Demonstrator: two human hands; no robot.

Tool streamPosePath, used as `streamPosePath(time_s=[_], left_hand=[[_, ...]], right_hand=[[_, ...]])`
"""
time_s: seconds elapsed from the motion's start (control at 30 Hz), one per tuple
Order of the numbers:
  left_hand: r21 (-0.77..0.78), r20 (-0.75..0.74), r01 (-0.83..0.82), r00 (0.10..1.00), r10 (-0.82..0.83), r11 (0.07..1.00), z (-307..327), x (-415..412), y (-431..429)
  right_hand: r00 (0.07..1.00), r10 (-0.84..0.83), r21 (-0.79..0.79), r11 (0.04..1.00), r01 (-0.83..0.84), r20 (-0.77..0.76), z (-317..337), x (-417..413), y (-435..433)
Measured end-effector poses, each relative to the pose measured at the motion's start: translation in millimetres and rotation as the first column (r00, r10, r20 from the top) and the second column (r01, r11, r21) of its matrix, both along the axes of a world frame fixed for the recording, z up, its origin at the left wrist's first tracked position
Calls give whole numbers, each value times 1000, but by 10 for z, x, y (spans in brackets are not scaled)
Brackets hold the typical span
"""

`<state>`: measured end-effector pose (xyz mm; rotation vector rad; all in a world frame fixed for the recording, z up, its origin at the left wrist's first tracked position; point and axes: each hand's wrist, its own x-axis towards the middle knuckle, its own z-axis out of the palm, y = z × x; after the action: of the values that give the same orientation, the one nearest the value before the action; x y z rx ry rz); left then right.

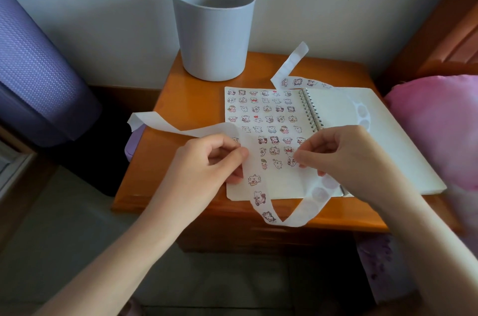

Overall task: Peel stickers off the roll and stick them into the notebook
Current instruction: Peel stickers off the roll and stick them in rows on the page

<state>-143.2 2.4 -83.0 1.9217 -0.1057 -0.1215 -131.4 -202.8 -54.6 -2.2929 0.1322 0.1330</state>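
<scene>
Purple mat: rolled up, standing far left, off the nightstand.
Backing tail: bare white paper, no stickers on it, running out leftward from my left hand past the table edge.
Left hand: fingers curled in, thumb and fingertips pinching the sticker strip at the left edge of the notebook.
Grey bin: upright at the back of the wooden nightstand, against the wall.
Sticker strip: drops from my left hand with three cartoon stickers showing, loops over the front edge of the table, climbs back under my right hand, then crosses the right page and curls up behind the notebook.
Notebook: lying open and flat on the nightstand, its left page covered in rows of small cartoon stickers.
Cartoon sticker: low on the left page, right at my fingertips; stuck down or lifted, I can't tell.
Right hand: fingers curled, thumb and forefinger closed together on that cartoon sticker.
Spiral binding: between the pages, just above my right hand.
Right page: blank.
Pink pillow: far right, beside the nightstand.
</scene>
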Motion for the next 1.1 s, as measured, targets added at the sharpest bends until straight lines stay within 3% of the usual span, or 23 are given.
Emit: streamPosePath(time_s=[0.57, 0.93, 1.1], left_hand=[[3, 18, 7, 1000, -7, 1000, 12, -9, -4], [11, 17, 7, 1000, -7, 1000, 12, -9, -6], [24, 17, 5, 1000, -6, 1000, 14, -9, -4]], right_hand=[[999, 11, -55, 998, -9, 39, -40, -3, 34], [996, 49, -219, 975, -33, 68, -83, -21, 64], [995, 48, -209, 977, -30, 83, -63, -14, 26]])
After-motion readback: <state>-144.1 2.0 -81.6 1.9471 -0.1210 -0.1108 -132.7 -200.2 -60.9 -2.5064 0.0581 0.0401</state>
